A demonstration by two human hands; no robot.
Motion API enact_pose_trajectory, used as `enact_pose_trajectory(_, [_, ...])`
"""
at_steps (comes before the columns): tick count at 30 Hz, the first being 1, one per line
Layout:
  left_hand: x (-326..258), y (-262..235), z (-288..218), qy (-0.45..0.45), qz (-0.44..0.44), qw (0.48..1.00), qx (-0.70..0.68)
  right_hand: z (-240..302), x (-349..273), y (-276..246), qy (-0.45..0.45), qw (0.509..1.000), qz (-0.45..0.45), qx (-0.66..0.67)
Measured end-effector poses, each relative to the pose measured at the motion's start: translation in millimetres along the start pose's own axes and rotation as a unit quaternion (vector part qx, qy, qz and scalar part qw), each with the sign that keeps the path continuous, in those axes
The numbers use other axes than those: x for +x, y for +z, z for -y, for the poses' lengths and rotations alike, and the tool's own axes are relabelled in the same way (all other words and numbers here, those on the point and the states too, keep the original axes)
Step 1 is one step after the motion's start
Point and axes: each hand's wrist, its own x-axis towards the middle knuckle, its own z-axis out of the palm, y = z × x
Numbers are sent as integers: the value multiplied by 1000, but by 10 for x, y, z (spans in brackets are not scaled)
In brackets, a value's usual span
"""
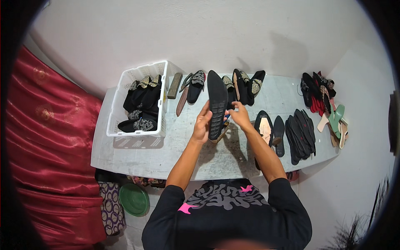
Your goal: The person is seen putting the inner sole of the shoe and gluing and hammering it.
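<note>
My left hand (202,124) is closed around a black shoe (217,106), held tilted above the table with its ridged sole turned up. Beside the shoe's right edge is my right hand (240,116), its fingers bent. A small blue thing shows by the right fingertips; its kind is too small to make out. Under the shoe's lower end, a tan edge of something is mostly hidden. Close to my right forearm lie an upturned black shoe (263,127) with a beige inside and a single black sole (279,137).
A white plastic basket (112,121) of black embellished shoes stands left. Behind are a wooden block (175,86), a brown strip (182,102) and several loafers (196,87). To the right are piled black soles (301,135), black-and-red shoes (318,89) and green heeled sandals (336,118).
</note>
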Motion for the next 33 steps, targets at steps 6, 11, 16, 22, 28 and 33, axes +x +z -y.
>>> enact_pose_trajectory(6, [40,77,281,35,17,958,283,926,231,-947,101,899,2,426])
enact_pose_trajectory(11, [92,487,308,103,66,812,571,1146,187,-1526,92,888,-45,448])
enact_pose_trajectory(16, [116,615,512,157,138,758,618,930,34,-1872,70,944,-85,309])
enact_pose_trajectory(22, [81,737,755,118,147,857,479,1134,-210,-2329,65,948,-70,304])
enact_pose_trajectory(28, [10,749,934,-102,191,925,312,1087,-258,-2582,26,954,-54,295])
enact_pose_trajectory(33, [-84,670,1142,-171,207,879,394,726,-293,-2659,58,953,-39,296])
